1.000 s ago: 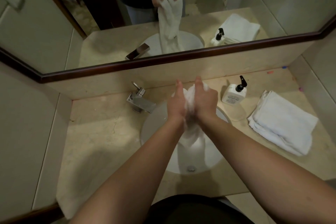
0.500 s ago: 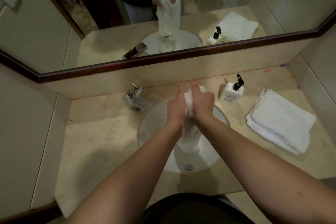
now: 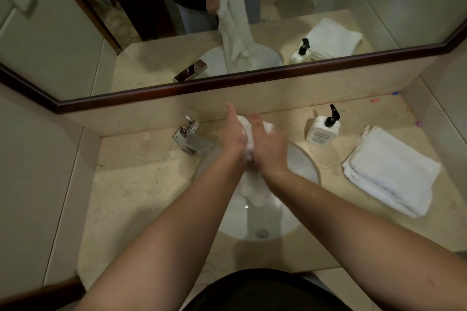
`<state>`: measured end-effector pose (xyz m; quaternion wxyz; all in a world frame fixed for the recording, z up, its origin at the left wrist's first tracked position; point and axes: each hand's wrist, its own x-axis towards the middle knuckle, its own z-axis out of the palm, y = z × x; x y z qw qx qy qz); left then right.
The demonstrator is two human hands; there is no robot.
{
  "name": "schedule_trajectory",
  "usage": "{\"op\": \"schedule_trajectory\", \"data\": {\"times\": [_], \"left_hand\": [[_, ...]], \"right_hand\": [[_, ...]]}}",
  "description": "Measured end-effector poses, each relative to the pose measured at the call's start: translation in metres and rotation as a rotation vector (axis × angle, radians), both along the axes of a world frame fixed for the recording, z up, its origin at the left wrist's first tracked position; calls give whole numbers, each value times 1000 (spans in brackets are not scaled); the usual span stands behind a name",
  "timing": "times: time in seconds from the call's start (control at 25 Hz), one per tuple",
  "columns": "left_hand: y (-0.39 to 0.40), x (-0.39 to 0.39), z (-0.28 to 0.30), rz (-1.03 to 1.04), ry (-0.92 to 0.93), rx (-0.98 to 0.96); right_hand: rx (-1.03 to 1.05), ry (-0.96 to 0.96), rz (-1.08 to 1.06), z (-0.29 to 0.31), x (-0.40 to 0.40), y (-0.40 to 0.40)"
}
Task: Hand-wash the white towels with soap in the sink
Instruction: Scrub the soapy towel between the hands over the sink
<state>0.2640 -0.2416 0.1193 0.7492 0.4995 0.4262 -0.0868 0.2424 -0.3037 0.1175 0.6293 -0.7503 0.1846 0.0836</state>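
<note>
White and sudsy, the wet towel [image 3: 249, 139] is pressed between my two palms, right over the sink [image 3: 307, 166]. My left hand [image 3: 233, 137] has it from the left, fingers stretched up and fairly straight, the flat of the hand against the cloth. My right hand [image 3: 270, 145] closes in from the right, fingers bent loosely over the bunched top, so the towel is sandwiched between both. A lather-covered tail of it hangs down past my wrists into the white bowl, above the drain [image 3: 262, 232] at the near side. Droplets sit on my right forearm.

Left of my hands, the chrome tap [image 3: 193, 141] stands on the beige stone counter [image 3: 131, 184], its spout angled toward the basin. Right of the sink, at the far side, the white soap bottle [image 3: 321, 131] with its black pump stands upright. Further right, well apart from the basin, a stack of folded white towels [image 3: 394, 171] lies dry-looking on the counter. Up in the mirror [image 3: 75, 33] along the far wall I can see the towel dangling from my hands, long and twisted.
</note>
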Motion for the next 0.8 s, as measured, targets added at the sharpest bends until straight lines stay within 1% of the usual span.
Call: {"op": "schedule_trajectory", "data": {"times": [0.08, 0.12, 0.2, 0.24, 0.32, 0.4, 0.48, 0.52, 0.56, 0.64, 0.68, 0.72, 0.8], "left_hand": [[6, 5, -5, -6, 17, -93], [3, 1, -4, -26, -3, -53], [-11, -7, -3, -139, -74, 163], [-16, -11, -3, -171, -106, 214], [-20, -10, -4, -110, -115, 183], [-11, -1, -1, -11, -29, 84], [-3, 4, -6, -2, 41, -40], [-5, -1, 1, -25, 29, -103], [-10, -5, 5, -73, -1, -93], [-23, -9, 5, -189, -88, 32], [-25, -9, 8, -212, -94, 87], [-24, -5, 11, -197, -94, 99], [-13, 7, 11, -108, -34, 40]], "right_hand": [[9, -10, 60, 6, -6, -2], [6, -24, 34, 9, 1, -5], [-1, -20, -87, 16, 27, -13], [2, -5, -131, 20, 35, -17], [30, -4, -130, 19, 32, -17], [43, -5, -37, 16, 8, -12], [23, -32, 59, 14, -9, -11], [24, -48, 67, 15, -6, -14], [19, -42, 37, 17, 4, -18], [20, -14, -85, 24, 28, -26], [27, 0, -131, 24, 35, -28], [40, 10, -149, 22, 34, -27], [60, 15, -79, 14, 15, -17]]}}
